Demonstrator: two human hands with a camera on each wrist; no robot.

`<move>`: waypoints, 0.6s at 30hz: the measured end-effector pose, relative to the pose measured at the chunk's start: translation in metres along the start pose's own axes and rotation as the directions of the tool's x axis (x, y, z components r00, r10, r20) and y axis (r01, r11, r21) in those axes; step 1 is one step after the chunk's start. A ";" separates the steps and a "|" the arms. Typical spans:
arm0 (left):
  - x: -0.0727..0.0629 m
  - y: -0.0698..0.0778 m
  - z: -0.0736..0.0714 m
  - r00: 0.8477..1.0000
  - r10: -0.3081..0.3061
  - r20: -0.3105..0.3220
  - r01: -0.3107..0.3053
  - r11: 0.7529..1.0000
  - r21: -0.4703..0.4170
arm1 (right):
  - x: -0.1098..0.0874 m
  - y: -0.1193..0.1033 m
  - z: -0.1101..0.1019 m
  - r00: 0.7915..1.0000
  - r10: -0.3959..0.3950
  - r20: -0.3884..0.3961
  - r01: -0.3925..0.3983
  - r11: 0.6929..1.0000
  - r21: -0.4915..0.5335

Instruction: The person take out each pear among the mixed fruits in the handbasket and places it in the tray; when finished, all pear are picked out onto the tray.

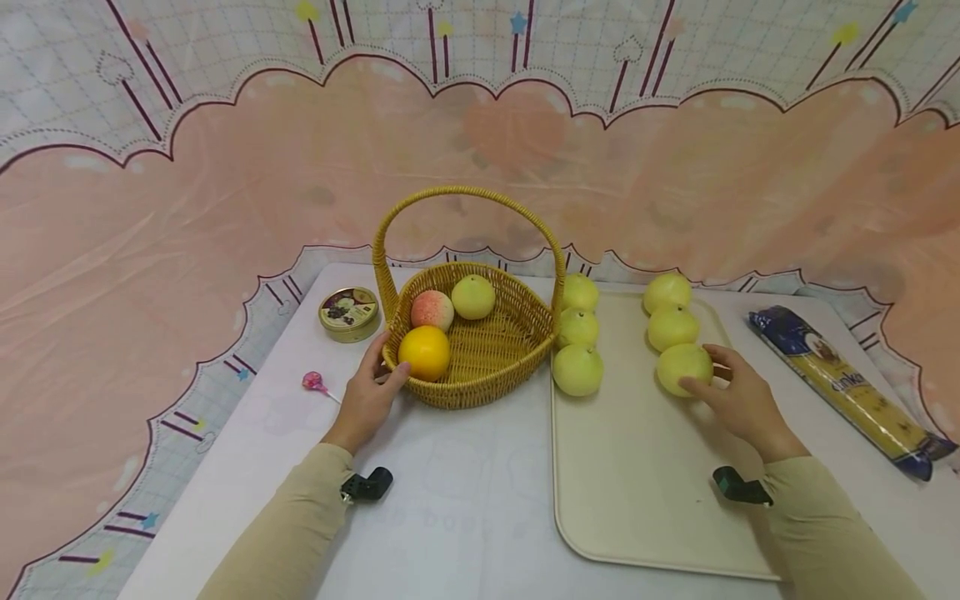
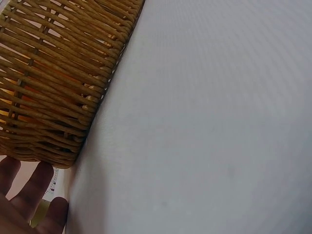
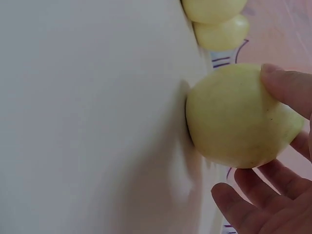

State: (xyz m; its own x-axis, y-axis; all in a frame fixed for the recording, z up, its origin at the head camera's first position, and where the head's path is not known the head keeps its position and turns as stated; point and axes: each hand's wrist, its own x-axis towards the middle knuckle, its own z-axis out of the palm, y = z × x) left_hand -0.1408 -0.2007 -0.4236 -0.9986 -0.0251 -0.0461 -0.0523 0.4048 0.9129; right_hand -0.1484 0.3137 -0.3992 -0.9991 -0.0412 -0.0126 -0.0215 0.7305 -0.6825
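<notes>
My left hand (image 1: 367, 403) holds the left side of a wicker basket (image 1: 480, 392), thumb at the rim and fingers against the outer wall. In the left wrist view, fingertips (image 2: 41, 173) reach the weave. Inside the basket lie an orange (image 1: 424, 353), a pink-and-white peach (image 1: 432, 310) and a pale green round fruit (image 1: 473, 297). My right hand (image 1: 746, 404) grips the nearest pale green fruit (image 1: 684, 370) in the tray's right row, thumb on one side and fingers round the other. In the right wrist view that fruit (image 3: 239, 117) sits low against the tray.
A beige tray (image 1: 630, 483) bears a second row of three pale green fruits (image 1: 577, 371) along its left edge. Right of it lies a long blue-and-yellow packet (image 1: 847, 387). A round tin (image 1: 349, 314) and a pink lollipop (image 1: 313, 382) are left of the basket. A patterned curtain hangs behind.
</notes>
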 end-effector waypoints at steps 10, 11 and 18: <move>0.000 0.000 0.000 1.000 0.003 -0.003 -0.003 1.000 0.003 | 0.002 -0.001 -0.001 1.000 0.002 0.008 -0.002 1.000 0.017; 0.000 0.000 0.000 1.000 0.002 -0.003 -0.002 1.000 0.003 | 0.002 -0.001 -0.001 1.000 0.003 0.012 -0.003 1.000 0.017; -0.001 0.000 0.001 1.000 0.004 -0.007 -0.004 1.000 0.009 | 0.001 0.000 0.000 1.000 0.009 0.023 -0.009 1.000 -0.001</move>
State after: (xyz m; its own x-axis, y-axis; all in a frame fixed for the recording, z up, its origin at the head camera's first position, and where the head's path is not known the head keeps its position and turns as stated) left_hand -0.1403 -0.2001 -0.4236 -0.9988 -0.0296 -0.0395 -0.0482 0.4135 0.9092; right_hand -0.1495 0.3135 -0.3996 -0.9981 -0.0502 -0.0353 -0.0127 0.7317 -0.6816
